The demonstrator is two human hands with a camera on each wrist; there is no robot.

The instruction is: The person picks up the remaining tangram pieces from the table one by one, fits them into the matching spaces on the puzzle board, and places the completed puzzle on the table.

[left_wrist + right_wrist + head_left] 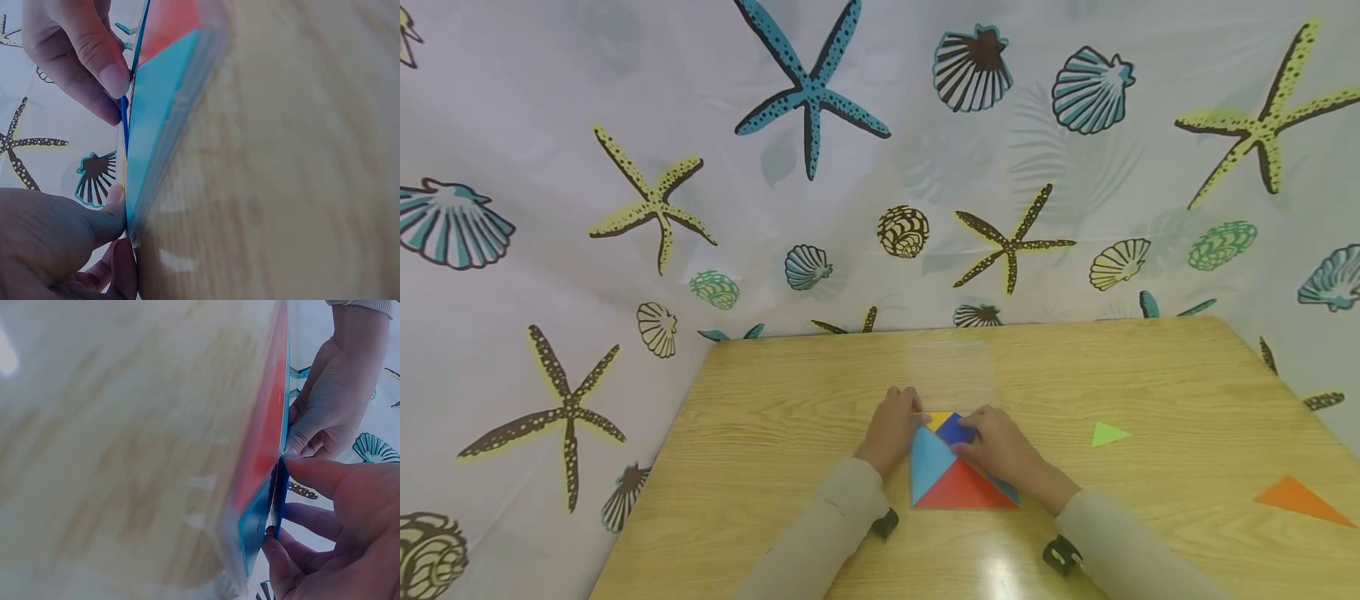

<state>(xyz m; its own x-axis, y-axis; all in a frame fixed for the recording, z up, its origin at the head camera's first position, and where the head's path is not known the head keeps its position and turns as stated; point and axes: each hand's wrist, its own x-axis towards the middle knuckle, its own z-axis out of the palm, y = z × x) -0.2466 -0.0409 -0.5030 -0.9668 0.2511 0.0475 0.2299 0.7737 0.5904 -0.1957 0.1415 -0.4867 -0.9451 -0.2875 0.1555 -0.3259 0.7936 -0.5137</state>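
A clear tangram tray (186, 106) lies in front of me with coloured flat pieces in it. In the head view a light blue triangle (931, 462) fills its left side and a red triangle (966, 490) its near side. My left hand (895, 427) grips the far left corner, its thumb against the yellow piece (937, 419). With thumb and fingers, my right hand (1000, 442) pinches a dark blue piece (953, 429) at the tray's far right. The right wrist view shows that dark blue piece (282, 503) tilted, one edge raised. Another blue piece (1006, 490) is partly hidden under my right hand.
A clear plastic sheet or lid (951, 367) lies just beyond the tray. To the right, a green triangle (1108, 433) and an orange triangle (1303, 500) rest on the wooden table (775, 417). A patterned curtain (850, 208) hangs behind the table.
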